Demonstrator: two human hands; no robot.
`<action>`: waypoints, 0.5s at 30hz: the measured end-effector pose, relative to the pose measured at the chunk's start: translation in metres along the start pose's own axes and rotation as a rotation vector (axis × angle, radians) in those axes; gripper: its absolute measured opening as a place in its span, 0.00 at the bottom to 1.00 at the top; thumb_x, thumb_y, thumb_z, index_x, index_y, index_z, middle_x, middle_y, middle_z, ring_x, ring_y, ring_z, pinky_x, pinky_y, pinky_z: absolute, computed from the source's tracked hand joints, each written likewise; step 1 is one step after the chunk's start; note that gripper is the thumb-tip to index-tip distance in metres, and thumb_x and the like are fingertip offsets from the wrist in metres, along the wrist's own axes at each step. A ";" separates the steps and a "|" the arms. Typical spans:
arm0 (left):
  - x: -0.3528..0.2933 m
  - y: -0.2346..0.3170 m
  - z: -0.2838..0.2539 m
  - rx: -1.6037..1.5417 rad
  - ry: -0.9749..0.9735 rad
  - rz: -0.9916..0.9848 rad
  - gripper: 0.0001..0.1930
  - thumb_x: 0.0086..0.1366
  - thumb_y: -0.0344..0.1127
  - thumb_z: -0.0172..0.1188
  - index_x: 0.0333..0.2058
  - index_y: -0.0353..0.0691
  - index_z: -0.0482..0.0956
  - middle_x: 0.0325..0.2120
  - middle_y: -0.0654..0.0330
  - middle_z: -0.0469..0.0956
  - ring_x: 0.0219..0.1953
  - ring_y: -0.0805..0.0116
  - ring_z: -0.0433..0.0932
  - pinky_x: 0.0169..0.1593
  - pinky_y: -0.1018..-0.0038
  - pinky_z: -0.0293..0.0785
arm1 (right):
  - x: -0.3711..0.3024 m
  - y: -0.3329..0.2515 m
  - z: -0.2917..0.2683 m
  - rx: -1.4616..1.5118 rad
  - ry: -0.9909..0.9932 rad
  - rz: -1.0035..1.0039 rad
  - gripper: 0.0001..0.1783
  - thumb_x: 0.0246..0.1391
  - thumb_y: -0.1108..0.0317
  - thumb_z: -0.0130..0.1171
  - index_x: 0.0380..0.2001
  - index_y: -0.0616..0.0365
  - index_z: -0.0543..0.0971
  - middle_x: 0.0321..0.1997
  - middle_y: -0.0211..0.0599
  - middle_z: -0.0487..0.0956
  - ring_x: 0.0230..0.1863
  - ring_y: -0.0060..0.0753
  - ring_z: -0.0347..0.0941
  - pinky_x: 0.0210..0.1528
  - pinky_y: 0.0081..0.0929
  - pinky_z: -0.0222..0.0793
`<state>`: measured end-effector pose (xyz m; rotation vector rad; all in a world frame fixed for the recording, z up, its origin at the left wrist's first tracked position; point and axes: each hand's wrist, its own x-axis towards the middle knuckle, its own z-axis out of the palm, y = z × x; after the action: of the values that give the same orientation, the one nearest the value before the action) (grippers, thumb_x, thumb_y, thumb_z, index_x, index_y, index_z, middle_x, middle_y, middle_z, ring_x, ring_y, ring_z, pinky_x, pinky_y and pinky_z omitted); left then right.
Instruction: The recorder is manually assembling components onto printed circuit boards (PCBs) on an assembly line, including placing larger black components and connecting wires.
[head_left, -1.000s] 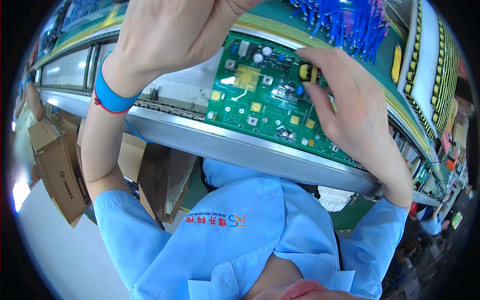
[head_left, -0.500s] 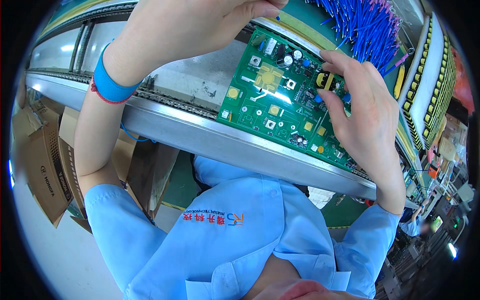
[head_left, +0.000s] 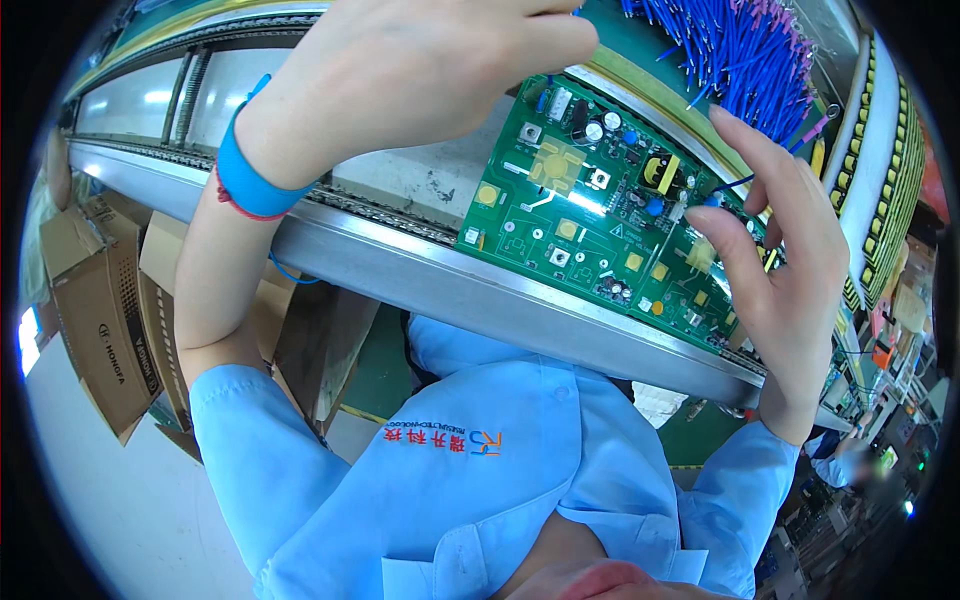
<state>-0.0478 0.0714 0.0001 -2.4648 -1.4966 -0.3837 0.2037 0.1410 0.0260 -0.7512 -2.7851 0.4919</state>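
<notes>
A green circuit board (head_left: 520, 215) lies on the rail in front of me, its right part behind my right hand. My right hand (head_left: 790, 235) hovers over that end with thumb and forefinger spread apart. Left of its thumb, a yellow-and-black transformer (head_left: 660, 173) stands on the board. A dark blue wire (head_left: 735, 185) shows between the thumb and forefinger. My left hand (head_left: 450, 70) is raised beyond the board's far left corner, its fingers closed and partly cut off by the top edge. A small blue part (head_left: 577, 12) peeks out at its fingertips.
A large bundle of blue wires (head_left: 745, 60) lies beyond the board. At the right stands a roll of yellow-and-black parts on white strip (head_left: 880, 190). The metal rail (head_left: 480, 280) runs along my front. Open cardboard boxes (head_left: 105, 320) stand at the lower left.
My right hand has moved right, off the transformer that its thumb and fingers were around, and the blue wire now shows there. The whole view has shifted slightly. My left hand stays raised, fingers closed.
</notes>
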 end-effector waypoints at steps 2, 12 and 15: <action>0.002 0.001 0.001 0.214 0.066 0.134 0.07 0.49 0.27 0.57 0.21 0.45 0.68 0.21 0.65 0.63 0.31 0.67 0.68 0.51 0.62 0.57 | -0.006 0.006 0.001 0.066 -0.016 -0.016 0.31 0.42 0.73 0.68 0.54 0.53 0.77 0.45 0.29 0.79 0.28 0.20 0.62 0.26 0.18 0.57; 0.005 0.006 0.008 0.187 -0.013 0.154 0.05 0.54 0.32 0.56 0.22 0.48 0.69 0.24 0.65 0.62 0.37 0.68 0.68 0.58 0.63 0.55 | -0.018 0.020 0.006 0.175 -0.057 0.061 0.31 0.42 0.75 0.66 0.54 0.55 0.75 0.53 0.31 0.77 0.28 0.20 0.62 0.26 0.16 0.58; 0.007 0.007 0.004 0.277 -0.022 0.194 0.05 0.56 0.33 0.55 0.22 0.49 0.70 0.24 0.65 0.62 0.37 0.69 0.68 0.58 0.63 0.55 | -0.017 0.023 0.006 0.190 -0.074 0.058 0.31 0.42 0.75 0.66 0.55 0.55 0.75 0.55 0.32 0.76 0.28 0.20 0.62 0.26 0.16 0.58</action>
<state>-0.0382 0.0753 -0.0014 -2.3690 -1.2101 -0.1056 0.2262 0.1491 0.0096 -0.7873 -2.7380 0.7974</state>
